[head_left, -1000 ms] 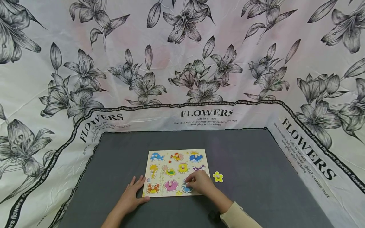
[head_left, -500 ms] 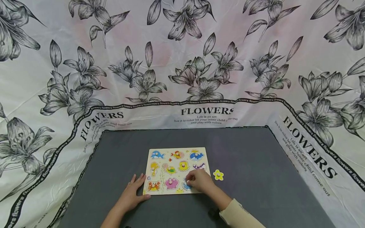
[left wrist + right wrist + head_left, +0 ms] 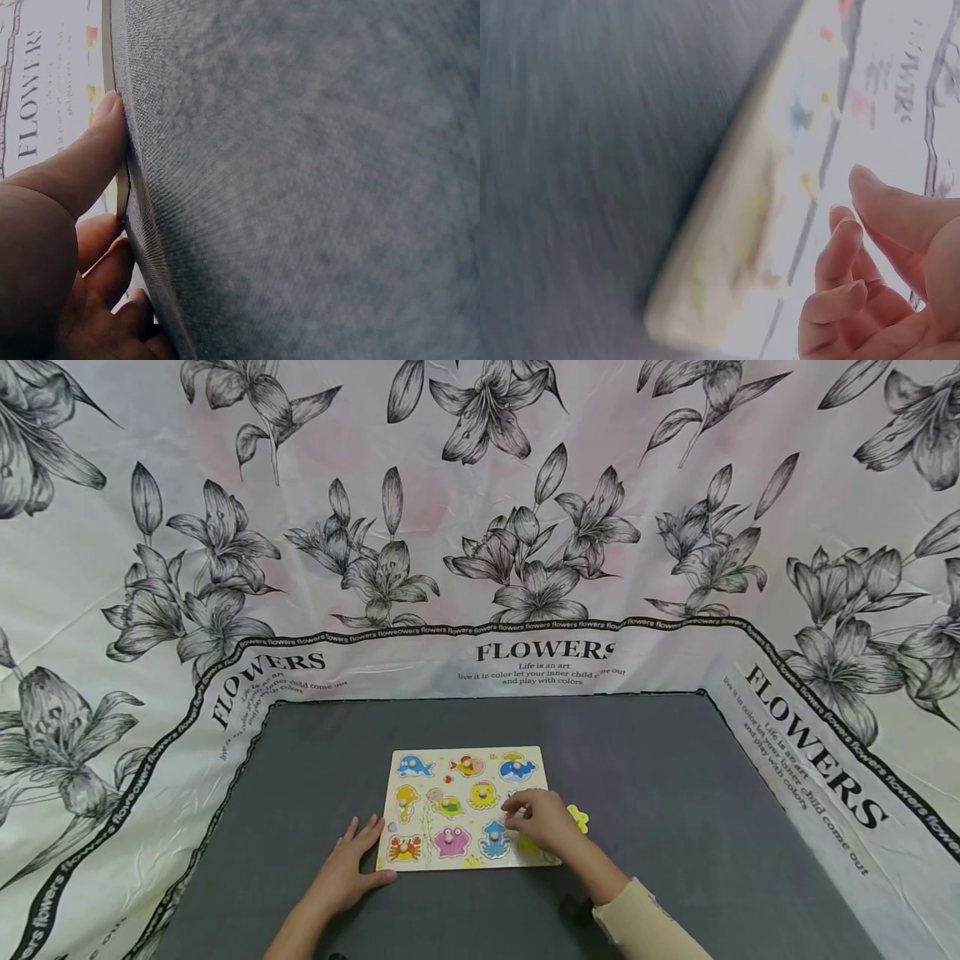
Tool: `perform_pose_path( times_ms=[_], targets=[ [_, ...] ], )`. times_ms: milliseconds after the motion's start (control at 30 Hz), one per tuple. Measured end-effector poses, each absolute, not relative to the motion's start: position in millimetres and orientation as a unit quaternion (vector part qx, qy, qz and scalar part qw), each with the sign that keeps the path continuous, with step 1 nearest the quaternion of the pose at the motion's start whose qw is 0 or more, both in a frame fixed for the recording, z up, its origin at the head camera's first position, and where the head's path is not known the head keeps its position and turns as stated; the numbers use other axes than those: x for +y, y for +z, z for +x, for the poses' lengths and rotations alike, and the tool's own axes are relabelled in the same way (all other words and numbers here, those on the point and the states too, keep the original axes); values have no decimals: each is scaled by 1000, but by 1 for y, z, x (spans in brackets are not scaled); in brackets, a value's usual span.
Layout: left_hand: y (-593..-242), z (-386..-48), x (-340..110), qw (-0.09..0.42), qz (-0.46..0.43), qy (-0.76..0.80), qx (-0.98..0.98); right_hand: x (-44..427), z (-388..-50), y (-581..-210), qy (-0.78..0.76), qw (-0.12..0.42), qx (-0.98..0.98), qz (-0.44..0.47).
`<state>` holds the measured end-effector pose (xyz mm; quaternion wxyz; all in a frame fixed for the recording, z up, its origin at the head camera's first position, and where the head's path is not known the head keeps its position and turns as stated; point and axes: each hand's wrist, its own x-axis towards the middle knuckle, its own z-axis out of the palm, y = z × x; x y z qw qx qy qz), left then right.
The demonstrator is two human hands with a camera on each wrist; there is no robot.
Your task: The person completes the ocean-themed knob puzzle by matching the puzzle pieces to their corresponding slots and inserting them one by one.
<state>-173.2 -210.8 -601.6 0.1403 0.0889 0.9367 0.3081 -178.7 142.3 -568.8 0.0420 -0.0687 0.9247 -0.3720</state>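
Note:
A pale wooden peg puzzle board (image 3: 440, 758) with colourful sea-animal pieces lies on the grey cloth. My left hand (image 3: 341, 872) rests at its near left corner, fingers spread along the left side and thumb at the front edge; the thumb (image 3: 105, 142) touches that edge in the left wrist view. Over the board's right side hovers my right hand (image 3: 547, 822), fingers loosely bent, with nothing between thumb and fingertips in the right wrist view. Just left of it the blue squid piece (image 3: 494, 841) sits in the board. A yellow star piece (image 3: 579, 817) lies off the right edge, partly hidden by that hand.
Grey cloth (image 3: 675, 793) covers the table around the board. Flower-printed fabric (image 3: 525, 543) hangs behind and at both sides. A small dark object (image 3: 575, 910) shows beneath the right forearm, its kind unclear.
My right hand has let go of the blue squid piece and moved up and right, uncovering it. The left hand stays at the board's corner.

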Motion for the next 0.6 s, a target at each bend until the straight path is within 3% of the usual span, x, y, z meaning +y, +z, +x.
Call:
perform_pose_path(
  times_ms=[333, 600],
  targets=[
    [-601, -174, -211, 136, 98, 307, 937, 173, -179, -553, -379, -14, 925, -6],
    [-603, -175, -210, 139, 96, 301, 939, 195, -177, -553, -392, -23, 920, 22]
  ],
)
